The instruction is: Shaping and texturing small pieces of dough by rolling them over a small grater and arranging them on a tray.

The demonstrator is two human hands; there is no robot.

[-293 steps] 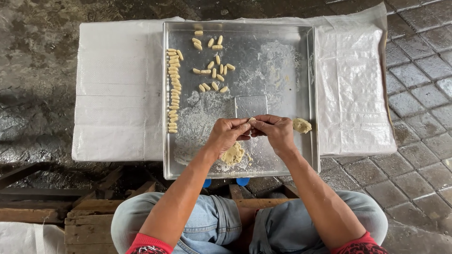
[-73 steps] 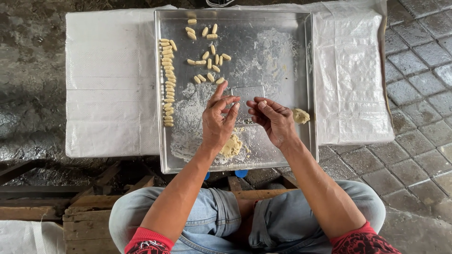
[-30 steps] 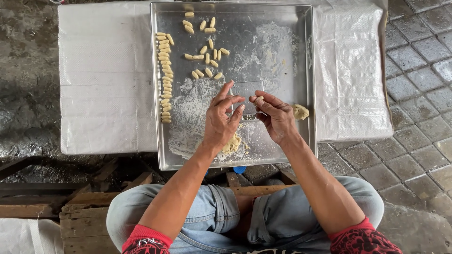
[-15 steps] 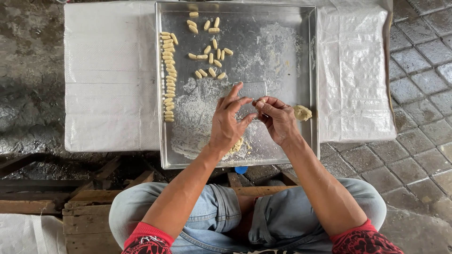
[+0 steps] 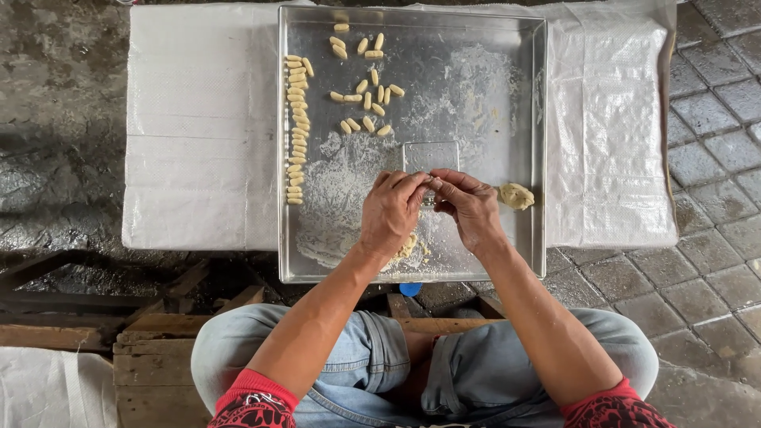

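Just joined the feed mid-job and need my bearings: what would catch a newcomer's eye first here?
The big shiny metal tray dusted with flour, on a white-covered table. Over the tray's near half, the left hand and right hand meet fingertip to fingertip, pinching something small between them. A neat column of small dough pieces lines the tray's left edge, looser ones lie scattered near the top, and a dough lump sits beside the right hand.
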